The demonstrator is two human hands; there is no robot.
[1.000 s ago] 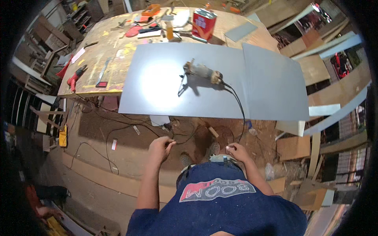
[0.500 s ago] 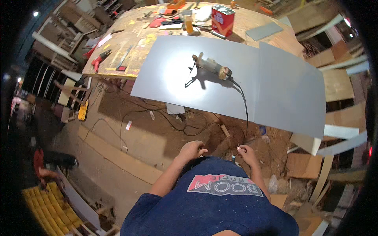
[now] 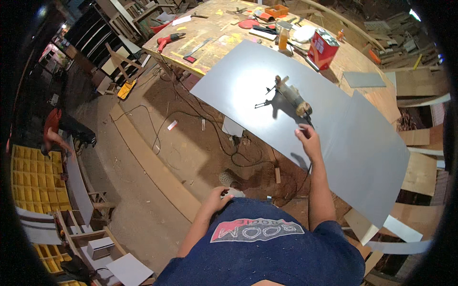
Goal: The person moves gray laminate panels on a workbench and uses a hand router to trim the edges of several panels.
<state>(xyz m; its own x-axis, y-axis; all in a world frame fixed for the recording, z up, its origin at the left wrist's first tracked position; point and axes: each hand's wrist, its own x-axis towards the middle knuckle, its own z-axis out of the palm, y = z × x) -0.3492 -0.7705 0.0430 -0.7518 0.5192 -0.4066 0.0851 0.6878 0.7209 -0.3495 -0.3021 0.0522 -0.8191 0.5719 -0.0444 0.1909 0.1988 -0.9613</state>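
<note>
A corded hand-held power tool [image 3: 291, 95] with a grey cylindrical body lies on a large glossy grey sheet [image 3: 362, 143]. Over the sheet, just short of the tool's cord end, reaches my right hand [image 3: 309, 142]. Its fingers are loosely bent, thumb apart, and nothing shows in them. The black cord runs behind that hand and down past the sheet's near edge. My left hand [image 3: 217, 200] hangs low at the front of my dark blue shirt, fingers loosely curled and apart from the thumb, with no held object visible. A pale patch shows beside it, too small to make out.
On the wooden workbench [image 3: 217, 31] lie a red heat-gun-shaped tool [image 3: 168, 41], a red can [image 3: 323, 50] and an orange tray [image 3: 276, 10]. Cables [image 3: 205, 114] and a long board [image 3: 148, 157] cross the floor. At far left, another person [image 3: 57, 131] bends beside yellow panels [image 3: 38, 176].
My right hand has risen from my waist to over the grey sheet, near the tool. The view has turned left, and the left hand stays low by my shirt.
</note>
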